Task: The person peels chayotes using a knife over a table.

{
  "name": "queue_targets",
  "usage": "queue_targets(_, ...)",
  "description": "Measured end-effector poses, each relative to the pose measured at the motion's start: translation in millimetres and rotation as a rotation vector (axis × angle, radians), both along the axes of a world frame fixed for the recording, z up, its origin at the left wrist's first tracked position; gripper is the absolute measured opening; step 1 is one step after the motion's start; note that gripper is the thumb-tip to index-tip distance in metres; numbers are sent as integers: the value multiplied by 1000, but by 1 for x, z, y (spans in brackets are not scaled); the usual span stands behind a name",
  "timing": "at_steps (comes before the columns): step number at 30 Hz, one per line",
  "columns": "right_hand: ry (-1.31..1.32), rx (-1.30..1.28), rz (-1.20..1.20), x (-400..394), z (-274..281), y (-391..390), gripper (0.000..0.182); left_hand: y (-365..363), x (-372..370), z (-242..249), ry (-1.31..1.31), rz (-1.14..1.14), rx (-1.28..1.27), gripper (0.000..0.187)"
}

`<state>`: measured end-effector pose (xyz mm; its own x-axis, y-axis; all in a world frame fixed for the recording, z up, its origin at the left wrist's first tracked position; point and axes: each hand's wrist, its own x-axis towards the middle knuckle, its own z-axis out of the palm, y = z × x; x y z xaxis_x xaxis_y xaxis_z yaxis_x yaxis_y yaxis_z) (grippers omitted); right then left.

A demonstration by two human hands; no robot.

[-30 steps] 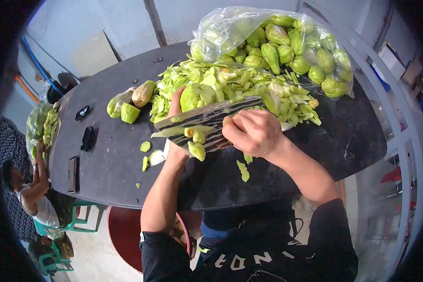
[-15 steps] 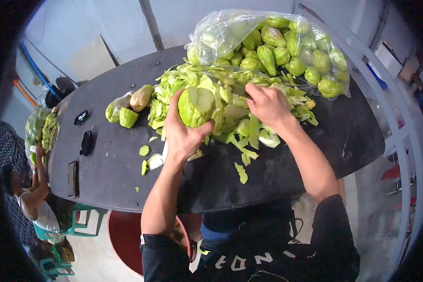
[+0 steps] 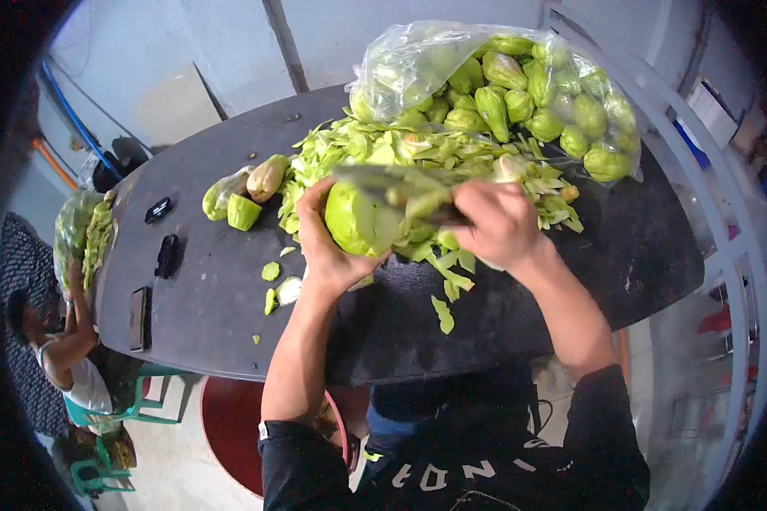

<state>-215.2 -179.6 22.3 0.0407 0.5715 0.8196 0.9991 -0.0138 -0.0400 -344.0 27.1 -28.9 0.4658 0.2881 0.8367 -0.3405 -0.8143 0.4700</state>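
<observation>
A partly peeled green chayote sits in my left hand, with fingers and thumb wrapped round it and a pale cut patch on its right side. My right hand is closed on a knife, blurred by motion, whose blade reaches left across the top of the chayote. A strip of green peel hangs blurred along the blade. Under and behind both hands spreads a heap of chayote peelings.
A clear plastic bag of whole chayotes lies at the table's back right. Several chayotes rest left of the heap. A phone and small black items lie on the dark table. Another person works at far left; a red tub stands below.
My right hand has swung the knife from over the peelings onto the top of the chayote. The left hand has tilted the chayote, turning its cut patch more to the right.
</observation>
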Motion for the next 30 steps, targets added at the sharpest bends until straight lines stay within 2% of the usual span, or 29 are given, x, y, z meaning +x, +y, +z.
queue_targets(2, -163, 96, 92, -18, 12, 0, 21, 2, 0, -3, -31, 44, 70, 98)
queue_targets(4, -162, 62, 120, -26, 11, 0, 17, 2, -2, 4, -54, -25, 79, 94)
queue_targets(5, -186, 114, 150, -28, 10, 3, 14, 7, -2, 4, 7, -110, -16, 92)
queue_targets(8, -218, 80, 129, -29, 10, 1, 13, 11, -2, 6, 32, -251, -80, 84)
queue_targets(14, -247, 101, 126, -30, 6, 3, 10, 11, 1, 7, 63, -156, -104, 72)
queue_targets(18, -231, 74, 123, -33, 8, 0, 9, 4, 0, 9, -49, -194, -128, 65)
queue_targets(21, -242, 102, 91, -35, 7, 2, 10, 9, -3, 11, -9, -165, -112, 72)
queue_targets(24, -156, 80, 103, -24, 5, 6, 12, 15, -10, 11, 3, -119, 136, 95)
queue_targets(26, -102, 27, 103, -18, 9, 2, 17, 12, -10, 17, -79, 70, 295, 94)
queue_targets(30, 1, -7, 89, -16, 8, 1, 20, 10, -20, 15, -73, 106, 307, 93)
